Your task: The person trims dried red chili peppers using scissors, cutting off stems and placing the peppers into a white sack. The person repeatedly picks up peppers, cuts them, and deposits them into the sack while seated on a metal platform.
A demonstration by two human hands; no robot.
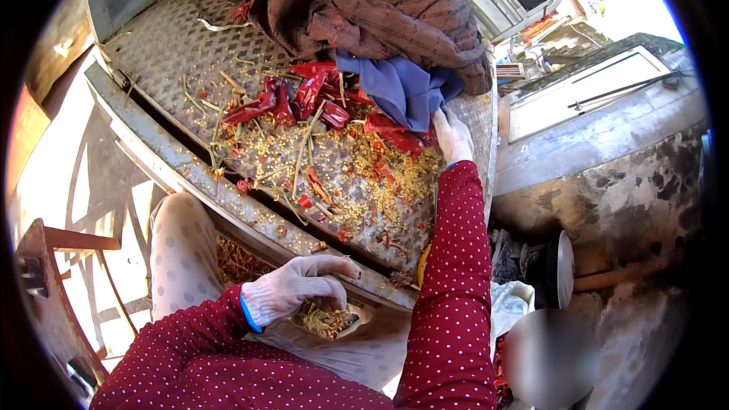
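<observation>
Dried red chili peppers (307, 94) lie on a metal truck-bed floor (165, 28) with a raised tread pattern, among loose stems and yellow seeds (410, 193). A blue-grey cloth (401, 91) covers part of the peppers. Beyond it is a heaped brown plaid cloth (364, 5). My right hand (454, 138), in a white knit glove, reaches forward to the near right corner of the blue-grey cloth; its fingertips are partly hidden there. My left hand (304, 287), in a similar glove with a blue cuff edge, is held over my lap near the bed's edge, fingers apart and empty.
A metal ledge (250, 210) with a dark gap runs along the bed's near side. Below it, between my legs, is a container of plant scraps (324, 319). A wooden stool (74, 239) stands at left. A white sack (510, 304) and a stained wall (615, 199) are at right.
</observation>
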